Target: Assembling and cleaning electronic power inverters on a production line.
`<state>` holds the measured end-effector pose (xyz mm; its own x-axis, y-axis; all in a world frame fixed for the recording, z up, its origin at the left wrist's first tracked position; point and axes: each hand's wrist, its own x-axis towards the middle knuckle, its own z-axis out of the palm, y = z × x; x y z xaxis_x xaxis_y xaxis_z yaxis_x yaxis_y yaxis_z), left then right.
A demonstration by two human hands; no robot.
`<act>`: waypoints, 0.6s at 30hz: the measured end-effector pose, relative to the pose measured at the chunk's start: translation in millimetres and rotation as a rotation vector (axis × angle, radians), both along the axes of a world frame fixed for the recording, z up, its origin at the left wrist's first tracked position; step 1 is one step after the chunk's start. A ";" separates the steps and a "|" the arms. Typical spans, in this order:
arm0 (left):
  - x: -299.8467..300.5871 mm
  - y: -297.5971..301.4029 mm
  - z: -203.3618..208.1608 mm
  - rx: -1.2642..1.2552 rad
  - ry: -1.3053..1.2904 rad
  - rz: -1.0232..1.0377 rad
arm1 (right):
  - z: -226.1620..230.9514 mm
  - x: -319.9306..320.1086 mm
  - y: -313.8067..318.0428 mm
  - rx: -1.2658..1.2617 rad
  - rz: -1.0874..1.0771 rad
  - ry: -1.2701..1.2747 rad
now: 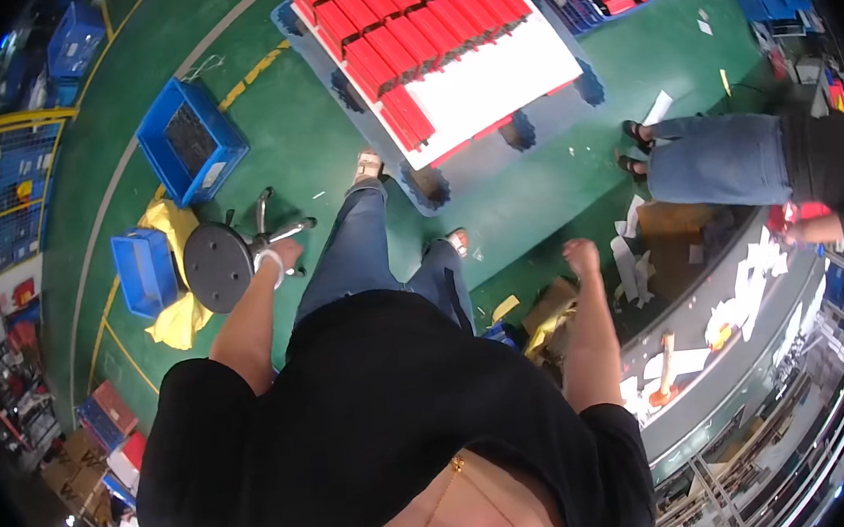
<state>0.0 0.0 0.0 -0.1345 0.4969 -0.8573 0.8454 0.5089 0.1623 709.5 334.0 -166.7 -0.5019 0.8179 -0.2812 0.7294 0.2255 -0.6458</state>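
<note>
Left grip (286, 252) near black stool (219, 267), right grip (581, 257) curled, arms apart

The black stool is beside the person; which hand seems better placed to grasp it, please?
Probably the left: the left hand appears close beside the stool, while the right hand is out on the body's other side.

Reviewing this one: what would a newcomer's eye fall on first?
Probably the rows of bright red pieces at top centre. Next, perhaps, the round black stool seat, left of centre, near the person's left hand; then the co-worker in blue denim at the right.
</note>
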 end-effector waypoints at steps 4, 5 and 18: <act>-32.6 -12.7 38.3 -0.306 -0.006 -0.091 | 124.7 -118.7 73.6 -0.153 -0.530 -0.077; -51.9 -3.8 43.5 -0.326 0.014 -0.093 | 160.2 -187.7 85.2 -0.180 -0.573 -0.032; -142.1 353.2 -97.4 0.367 -0.408 0.767 | 65.8 -547.7 -37.0 -1.248 -0.997 0.364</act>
